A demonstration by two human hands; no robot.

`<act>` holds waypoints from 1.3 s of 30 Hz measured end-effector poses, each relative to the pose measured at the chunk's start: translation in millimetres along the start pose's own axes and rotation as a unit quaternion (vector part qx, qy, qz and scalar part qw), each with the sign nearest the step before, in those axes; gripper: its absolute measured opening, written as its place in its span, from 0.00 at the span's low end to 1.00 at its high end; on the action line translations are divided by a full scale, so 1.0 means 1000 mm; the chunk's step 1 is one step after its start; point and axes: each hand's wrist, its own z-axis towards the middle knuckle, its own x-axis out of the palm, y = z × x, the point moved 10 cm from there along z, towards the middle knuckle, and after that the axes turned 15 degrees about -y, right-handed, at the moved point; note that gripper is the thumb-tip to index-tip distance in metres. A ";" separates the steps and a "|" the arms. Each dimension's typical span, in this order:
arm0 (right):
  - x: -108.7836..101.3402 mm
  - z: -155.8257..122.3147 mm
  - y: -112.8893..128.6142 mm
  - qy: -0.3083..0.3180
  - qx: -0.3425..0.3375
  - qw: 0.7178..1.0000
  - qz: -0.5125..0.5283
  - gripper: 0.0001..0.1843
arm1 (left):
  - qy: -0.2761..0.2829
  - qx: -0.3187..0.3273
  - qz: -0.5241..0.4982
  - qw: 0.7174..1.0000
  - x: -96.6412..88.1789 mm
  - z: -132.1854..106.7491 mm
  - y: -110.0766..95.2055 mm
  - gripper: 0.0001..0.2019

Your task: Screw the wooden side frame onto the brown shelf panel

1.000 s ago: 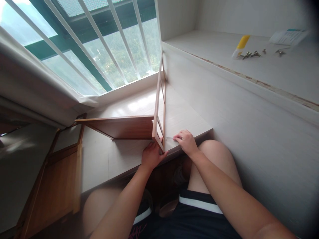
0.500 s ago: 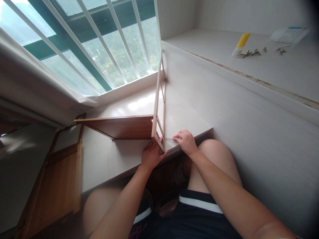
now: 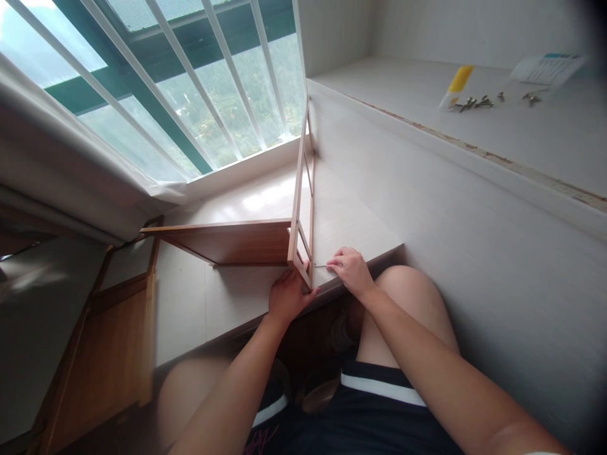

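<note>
A brown wooden frame with open slots stands on edge on the pale ledge, joined at an angle to a flat brown panel. My left hand is wrapped round the frame's near lower corner, its thumb on the near side and some fingers hidden behind the wood. My right hand is closed in a pinch on a thin metal hex key, just right of that corner. The key's tip meets the frame's lower rail; its far end is hidden in my fingers.
On the raised shelf at right lie several metal bolts, a yellow-capped tube and a clear plastic bag. Another wooden piece leans at left, below a curtain. A barred window is behind.
The fingers of my right hand have shifted slightly left with the hex key. My left hand and the wooden frame stay in place.
</note>
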 end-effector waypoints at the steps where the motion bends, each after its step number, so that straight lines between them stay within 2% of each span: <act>1: 0.001 -0.001 0.001 0.001 -0.003 1.000 -0.005 0.03 | 0.000 0.001 0.000 1.000 0.000 0.000 0.000 0.37; 5: 0.005 -0.003 0.003 0.001 -0.015 1.000 -0.002 0.02 | 0.002 0.001 0.005 1.000 0.001 0.000 0.001 0.37; 23: -0.010 0.000 0.003 -0.049 -0.002 0.999 -0.005 0.05 | -0.007 0.007 -0.011 1.000 0.000 -0.001 0.001 0.36; 28: -0.019 0.007 -0.007 -0.078 0.008 0.997 0.000 0.07 | -0.004 0.003 -0.009 1.000 -0.001 0.000 0.000 0.37; 34: -0.015 0.027 -0.021 -0.085 0.006 0.996 -0.034 0.09 | -0.019 0.001 -0.007 1.000 -0.002 0.000 0.000 0.36; 36: -0.014 0.031 -0.019 -0.082 0.002 0.996 -0.033 0.10 | -0.021 0.002 -0.009 1.000 -0.002 0.000 0.000 0.36; 39: -0.012 0.030 -0.001 -0.061 -0.043 0.996 -0.050 0.11 | -0.023 0.004 -0.018 1.000 -0.001 -0.001 0.000 0.35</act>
